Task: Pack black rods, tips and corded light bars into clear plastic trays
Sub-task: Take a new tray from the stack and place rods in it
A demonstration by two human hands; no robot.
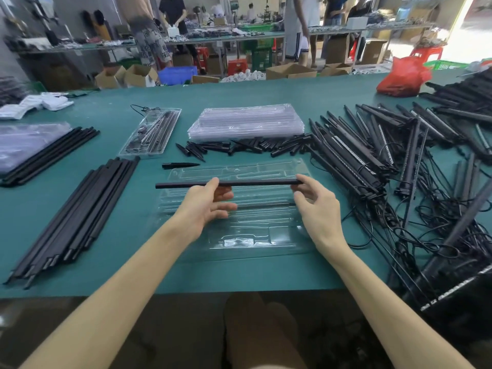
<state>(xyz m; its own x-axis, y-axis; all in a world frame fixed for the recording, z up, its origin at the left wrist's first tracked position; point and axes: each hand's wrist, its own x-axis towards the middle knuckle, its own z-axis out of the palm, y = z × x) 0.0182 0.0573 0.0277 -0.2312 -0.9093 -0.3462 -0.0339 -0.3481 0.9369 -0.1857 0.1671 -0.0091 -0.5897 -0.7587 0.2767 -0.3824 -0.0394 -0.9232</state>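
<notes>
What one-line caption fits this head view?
Left hand and right hand hold one black rod level over a clear tray on the green table, between loose rods and corded light bars.

One rod [255, 183] — left hand [206, 206], right hand [316, 209]

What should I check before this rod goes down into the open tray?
1. Grip: left hand and right hand both pinch the black rod: ok.
2. Rod level and parallel to the long slots of the clear tray: ok.
3. Tray lying flat on the green table under the rod: ok.
4. Target slot free: cannot tell; the clear plastic glares.
5. Loose tips lie just beyond the tray for a later step: ok.
</notes>
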